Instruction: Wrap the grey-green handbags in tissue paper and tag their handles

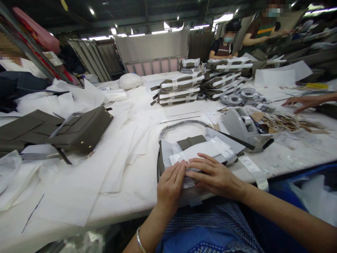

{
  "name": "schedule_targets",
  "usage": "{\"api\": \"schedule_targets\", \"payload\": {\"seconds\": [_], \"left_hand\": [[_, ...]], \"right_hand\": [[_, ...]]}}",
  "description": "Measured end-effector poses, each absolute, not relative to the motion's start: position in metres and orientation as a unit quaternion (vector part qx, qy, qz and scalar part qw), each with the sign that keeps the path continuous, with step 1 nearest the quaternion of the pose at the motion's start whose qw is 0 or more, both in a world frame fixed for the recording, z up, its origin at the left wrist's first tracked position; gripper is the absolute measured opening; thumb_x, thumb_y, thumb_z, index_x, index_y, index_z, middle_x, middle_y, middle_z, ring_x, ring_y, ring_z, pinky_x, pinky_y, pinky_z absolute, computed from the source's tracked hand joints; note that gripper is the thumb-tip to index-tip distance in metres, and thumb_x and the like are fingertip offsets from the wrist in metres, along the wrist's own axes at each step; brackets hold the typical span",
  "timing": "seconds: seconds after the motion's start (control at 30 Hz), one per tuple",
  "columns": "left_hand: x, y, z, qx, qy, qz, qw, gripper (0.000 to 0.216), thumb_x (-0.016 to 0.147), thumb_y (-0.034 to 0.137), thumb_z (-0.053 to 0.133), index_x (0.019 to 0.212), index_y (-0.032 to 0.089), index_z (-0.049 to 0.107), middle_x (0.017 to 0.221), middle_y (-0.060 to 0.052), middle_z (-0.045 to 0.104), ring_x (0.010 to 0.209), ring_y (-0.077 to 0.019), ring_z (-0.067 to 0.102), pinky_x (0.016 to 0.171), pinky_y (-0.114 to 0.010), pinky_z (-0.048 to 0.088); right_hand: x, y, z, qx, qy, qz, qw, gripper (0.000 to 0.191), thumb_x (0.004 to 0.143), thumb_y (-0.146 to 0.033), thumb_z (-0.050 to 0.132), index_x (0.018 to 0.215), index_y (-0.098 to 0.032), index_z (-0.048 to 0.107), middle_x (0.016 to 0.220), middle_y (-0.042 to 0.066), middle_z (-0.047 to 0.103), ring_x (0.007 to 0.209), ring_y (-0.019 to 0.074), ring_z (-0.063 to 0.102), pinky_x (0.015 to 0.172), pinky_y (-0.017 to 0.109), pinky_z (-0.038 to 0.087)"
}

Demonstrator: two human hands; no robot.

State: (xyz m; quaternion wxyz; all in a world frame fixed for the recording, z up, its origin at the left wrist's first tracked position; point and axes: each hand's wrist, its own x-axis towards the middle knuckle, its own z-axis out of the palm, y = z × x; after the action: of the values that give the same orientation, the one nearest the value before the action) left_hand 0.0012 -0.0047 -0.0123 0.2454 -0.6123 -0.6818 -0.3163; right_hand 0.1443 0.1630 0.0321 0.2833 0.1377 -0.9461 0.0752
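In front of me on the white table lies a dark olive handbag (pixel 191 141), partly covered with white paper (pixel 196 151) and clear plastic. Its strap (pixel 181 123) arches away from me and looks wrapped in plastic. My left hand (pixel 171 181) presses on the near edge of the wrapping, fingers stretched out and side by side. From the right, my right hand (pixel 210 174) lies across the same edge with its fingers spread, their tips beside the left fingers. Whatever is under both palms is hidden.
Stacked wrapped bags (pixel 180 92) stand at the back centre. A tape dispenser (pixel 240 126) sits right of the handbag, near brown tags (pixel 284 119). Unwrapped bags (pixel 84 130) and paper sheets (pixel 113 165) lie left. A co-worker's hand (pixel 302 102) reaches in from the right.
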Motion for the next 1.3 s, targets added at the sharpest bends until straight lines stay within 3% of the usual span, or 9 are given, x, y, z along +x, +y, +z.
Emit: {"api": "schedule_targets", "payload": {"seconds": [0.07, 0.17, 0.27, 0.5, 0.67, 0.8, 0.97, 1.13, 1.3], "left_hand": [[0.001, -0.005, -0.012, -0.61, -0.684, -0.32, 0.241, 0.045, 0.095, 0.008, 0.045, 0.139, 0.012, 0.049, 0.131, -0.009, 0.065, 0.12, -0.0213, 0.06, 0.101, -0.036, 0.05], [0.0, -0.005, -0.012, -0.612, -0.687, -0.314, 0.235, 0.047, 0.094, 0.012, 0.05, 0.141, 0.013, 0.048, 0.132, -0.008, 0.064, 0.121, -0.0219, 0.06, 0.102, -0.036, 0.05], [0.0, -0.005, -0.012, -0.618, -0.69, -0.3, 0.227, 0.052, 0.092, 0.008, 0.049, 0.143, 0.014, 0.045, 0.137, -0.007, 0.061, 0.126, -0.0215, 0.056, 0.105, -0.036, 0.048], [-0.002, -0.011, 0.001, -0.639, -0.7, -0.284, 0.146, 0.07, 0.08, 0.003, 0.053, 0.147, 0.017, 0.04, 0.144, -0.005, 0.054, 0.132, -0.0219, 0.05, 0.11, -0.038, 0.047], [-0.002, -0.021, 0.03, -0.658, -0.698, -0.279, 0.025, 0.07, 0.084, 0.025, 0.062, 0.148, 0.016, 0.036, 0.149, -0.007, 0.048, 0.137, -0.0233, 0.045, 0.114, -0.04, 0.042], [-0.002, -0.015, 0.021, -0.64, -0.702, -0.295, 0.099, 0.046, 0.095, 0.03, 0.058, 0.138, 0.02, 0.051, 0.138, -0.005, 0.06, 0.127, -0.0208, 0.057, 0.106, -0.039, 0.05], [-0.004, -0.006, -0.001, -0.639, -0.677, -0.308, 0.197, 0.043, 0.093, 0.023, 0.061, 0.135, 0.02, 0.055, 0.132, -0.007, 0.064, 0.121, -0.0221, 0.061, 0.099, -0.039, 0.055], [-0.003, -0.006, 0.001, -0.637, -0.679, -0.311, 0.191, 0.042, 0.093, 0.023, 0.061, 0.135, 0.02, 0.055, 0.132, -0.006, 0.064, 0.121, -0.0211, 0.061, 0.1, -0.038, 0.055], [-0.003, -0.009, 0.002, -0.641, -0.684, -0.306, 0.168, 0.044, 0.093, 0.022, 0.06, 0.137, 0.019, 0.054, 0.136, -0.006, 0.061, 0.125, -0.0213, 0.058, 0.103, -0.038, 0.053]], "right_hand": [[0.14, 0.158, 0.028, 0.138, -0.931, 0.067, 0.33, 0.027, 0.093, -0.014, 0.057, 0.118, -0.02, 0.065, 0.117, 0.007, 0.07, 0.119, 0.0186, 0.058, 0.11, 0.045, 0.042], [0.134, 0.154, 0.027, 0.153, -0.915, 0.095, 0.361, 0.018, 0.095, -0.014, 0.053, 0.1, -0.02, 0.069, 0.096, 0.002, 0.073, 0.098, 0.0146, 0.065, 0.103, 0.04, 0.048], [0.134, 0.156, 0.028, 0.147, -0.914, 0.124, 0.356, 0.017, 0.095, -0.013, 0.053, 0.095, -0.02, 0.069, 0.091, 0.001, 0.073, 0.092, 0.0137, 0.065, 0.1, 0.04, 0.049], [0.142, 0.166, 0.022, 0.169, -0.91, 0.137, 0.352, 0.014, 0.093, -0.014, 0.058, 0.099, -0.02, 0.069, 0.094, 0.002, 0.074, 0.094, 0.0146, 0.065, 0.098, 0.039, 0.051], [0.141, 0.168, 0.017, 0.19, -0.906, 0.108, 0.362, 0.014, 0.094, -0.016, 0.058, 0.103, -0.019, 0.069, 0.098, 0.003, 0.074, 0.098, 0.0168, 0.065, 0.095, 0.04, 0.054], [0.14, 0.169, 0.019, 0.191, -0.904, 0.089, 0.372, 0.013, 0.092, -0.015, 0.061, 0.102, -0.018, 0.069, 0.098, 0.004, 0.075, 0.099, 0.0178, 0.066, 0.091, 0.039, 0.056], [0.156, 0.166, 0.016, 0.193, -0.914, 0.066, 0.351, 0.024, 0.096, -0.013, 0.054, 0.115, -0.018, 0.066, 0.11, 0.005, 0.074, 0.11, 0.0177, 0.065, 0.1, 0.041, 0.053], [0.184, 0.152, -0.008, 0.199, -0.942, 0.067, 0.261, 0.037, 0.095, -0.018, 0.057, 0.132, -0.013, 0.057, 0.129, 0.01, 0.066, 0.13, 0.0203, 0.052, 0.113, 0.046, 0.041], [0.185, 0.139, -0.028, 0.151, -0.955, 0.045, 0.25, 0.041, 0.097, -0.008, 0.045, 0.137, -0.011, 0.054, 0.132, 0.013, 0.063, 0.131, 0.0211, 0.052, 0.106, 0.041, 0.049]]}}
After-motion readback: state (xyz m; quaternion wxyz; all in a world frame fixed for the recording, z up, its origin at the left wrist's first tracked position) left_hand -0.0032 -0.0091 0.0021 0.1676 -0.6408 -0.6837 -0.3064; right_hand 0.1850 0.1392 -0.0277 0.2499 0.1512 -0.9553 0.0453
